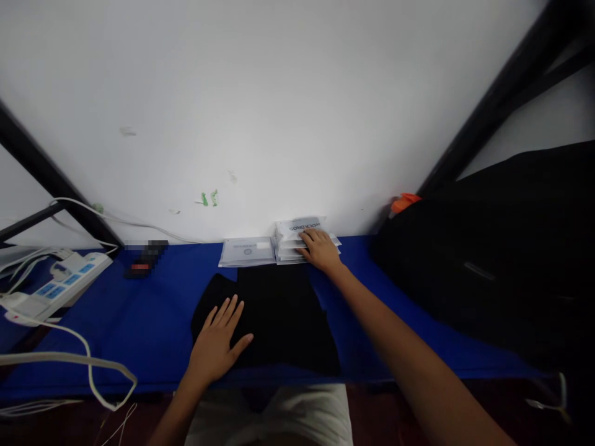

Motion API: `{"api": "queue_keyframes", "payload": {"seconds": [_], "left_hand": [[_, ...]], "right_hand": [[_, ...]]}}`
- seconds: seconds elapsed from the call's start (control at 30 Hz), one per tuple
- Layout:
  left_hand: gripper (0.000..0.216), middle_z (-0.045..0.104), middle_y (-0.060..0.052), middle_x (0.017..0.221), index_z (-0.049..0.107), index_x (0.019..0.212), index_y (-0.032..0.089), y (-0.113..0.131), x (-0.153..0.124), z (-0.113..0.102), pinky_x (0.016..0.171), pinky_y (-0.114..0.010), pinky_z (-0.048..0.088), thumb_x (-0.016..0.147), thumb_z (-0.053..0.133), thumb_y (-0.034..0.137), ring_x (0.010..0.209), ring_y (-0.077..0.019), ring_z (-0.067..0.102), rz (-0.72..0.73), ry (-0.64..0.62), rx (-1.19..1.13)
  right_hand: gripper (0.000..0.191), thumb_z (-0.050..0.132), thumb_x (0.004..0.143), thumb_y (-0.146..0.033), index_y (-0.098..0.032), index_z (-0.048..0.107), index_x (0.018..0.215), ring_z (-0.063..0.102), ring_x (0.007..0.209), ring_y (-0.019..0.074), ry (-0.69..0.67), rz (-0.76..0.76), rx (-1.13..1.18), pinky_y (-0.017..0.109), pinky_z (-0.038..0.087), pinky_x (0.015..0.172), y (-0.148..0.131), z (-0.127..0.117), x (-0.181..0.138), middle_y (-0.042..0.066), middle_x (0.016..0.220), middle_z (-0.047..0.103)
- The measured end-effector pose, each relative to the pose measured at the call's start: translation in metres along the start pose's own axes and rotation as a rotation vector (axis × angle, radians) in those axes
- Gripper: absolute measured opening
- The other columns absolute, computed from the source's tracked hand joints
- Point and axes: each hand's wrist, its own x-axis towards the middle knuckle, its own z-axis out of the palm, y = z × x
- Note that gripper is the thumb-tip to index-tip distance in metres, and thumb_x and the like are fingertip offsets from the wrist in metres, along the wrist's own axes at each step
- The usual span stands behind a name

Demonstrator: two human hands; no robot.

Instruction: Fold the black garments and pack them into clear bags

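The blue tabletop (153,334) bears stacked plastic packets (289,236) reading "ROCKBROS".

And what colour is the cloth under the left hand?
Black: the cloth shows best in the head view.

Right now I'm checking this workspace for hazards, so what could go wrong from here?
The stacked packets look uneven under the right hand, so a push might slide the top one off.

The black fabric lies close to the front edge of the blue table, under the left hand; a pull toward the body could drag it over.

A white cable loops past that edge on the left and might snag an arm.
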Motion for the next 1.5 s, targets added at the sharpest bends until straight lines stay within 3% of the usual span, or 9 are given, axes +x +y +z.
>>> {"api": "queue_keyframes", "payload": {"seconds": [0.33,0.5,0.63,0.77,0.9,1.0,1.07,1.27,1.5], "left_hand": [[0.069,0.03,-0.009,0.158,0.022,0.154,0.025,-0.002,-0.001,0.003,0.115,-0.051,0.03,0.096,0.041,0.057,0.145,-0.0277,0.029,0.003,0.01,-0.009],[0.068,0.03,-0.009,0.158,0.023,0.153,0.024,-0.003,-0.001,0.006,0.115,-0.052,0.03,0.096,0.041,0.056,0.145,-0.0278,0.029,0.014,0.023,-0.006],[0.068,0.032,-0.01,0.157,0.024,0.153,0.025,-0.002,-0.003,0.008,0.114,-0.053,0.03,0.095,0.043,0.056,0.144,-0.0287,0.03,0.007,0.032,-0.014],[0.072,0.033,-0.014,0.156,0.028,0.152,0.023,0.001,-0.022,0.0,0.111,-0.054,0.036,0.092,0.049,0.057,0.143,-0.0313,0.033,-0.012,0.091,-0.077],[0.076,0.041,-0.014,0.152,0.051,0.137,0.026,-0.001,-0.059,-0.018,0.102,-0.051,0.048,0.073,0.07,0.063,0.136,-0.0359,0.043,0.159,0.029,-0.188],[0.039,0.058,-0.008,0.137,0.065,0.117,0.031,-0.006,-0.079,-0.032,0.097,-0.046,0.053,0.082,0.07,0.046,0.125,-0.0307,0.055,0.235,-0.007,-0.241],[0.018,0.068,-0.005,0.124,0.069,0.106,0.031,-0.01,-0.08,-0.039,0.095,-0.041,0.055,0.091,0.059,0.033,0.117,-0.0251,0.061,0.21,0.037,-0.285],[0.027,0.073,-0.006,0.099,0.068,0.097,0.024,-0.026,-0.017,-0.044,0.084,-0.039,0.055,0.097,0.047,0.04,0.093,-0.0229,0.069,0.059,0.29,-0.249],[0.037,0.063,-0.014,0.123,0.059,0.122,0.017,-0.035,0.076,-0.029,0.092,-0.048,0.048,0.091,0.057,0.037,0.113,-0.0314,0.058,0.002,0.065,-0.142]], "right_hand": [[0.071,0.052,0.092,-0.044,-0.004,0.031,0.147,0.024,0.145,0.034,-0.027,-0.027,0.011,0.051,0.024,0.116,-0.018,-0.035,-0.017,0.023,0.155,0.03],[0.064,0.049,0.095,-0.038,-0.007,0.03,0.148,0.025,0.145,0.0323,-0.021,-0.012,0.2,0.051,0.03,0.115,-0.075,-0.056,-0.073,0.022,0.154,0.033],[0.075,0.055,0.091,-0.053,-0.015,0.03,0.15,0.038,0.14,0.0304,-0.223,-0.108,0.444,0.051,0.039,0.111,-0.112,-0.075,-0.134,0.019,0.149,0.042],[0.089,0.066,0.081,-0.061,-0.018,0.031,0.151,0.036,0.14,0.0346,-0.391,-0.099,0.519,0.056,0.035,0.112,-0.123,-0.093,-0.182,0.019,0.151,0.039],[0.073,0.069,0.08,-0.029,-0.019,0.04,0.146,0.037,0.14,0.0336,-0.433,-0.076,0.492,0.056,0.037,0.112,-0.121,-0.105,-0.213,0.015,0.151,0.041],[0.052,0.055,0.082,-0.011,-0.021,0.056,0.133,0.049,0.132,0.0284,-0.37,-0.083,0.519,0.049,0.045,0.107,-0.116,-0.112,-0.225,0.011,0.137,0.058],[0.042,0.049,0.086,-0.011,-0.023,0.059,0.125,0.061,0.118,0.0243,-0.303,-0.052,0.591,0.042,0.053,0.097,-0.112,-0.113,-0.223,0.008,0.123,0.067],[0.025,0.048,0.096,-0.028,-0.024,0.058,0.118,0.07,0.095,0.0237,-0.194,0.192,0.61,0.038,0.057,0.081,-0.088,-0.093,-0.169,0.006,0.107,0.072],[0.043,0.052,0.09,-0.019,-0.015,0.05,0.133,0.058,0.115,0.029,-0.21,0.149,0.255,0.047,0.047,0.098,-0.064,-0.051,-0.103,0.017,0.123,0.061]]}}
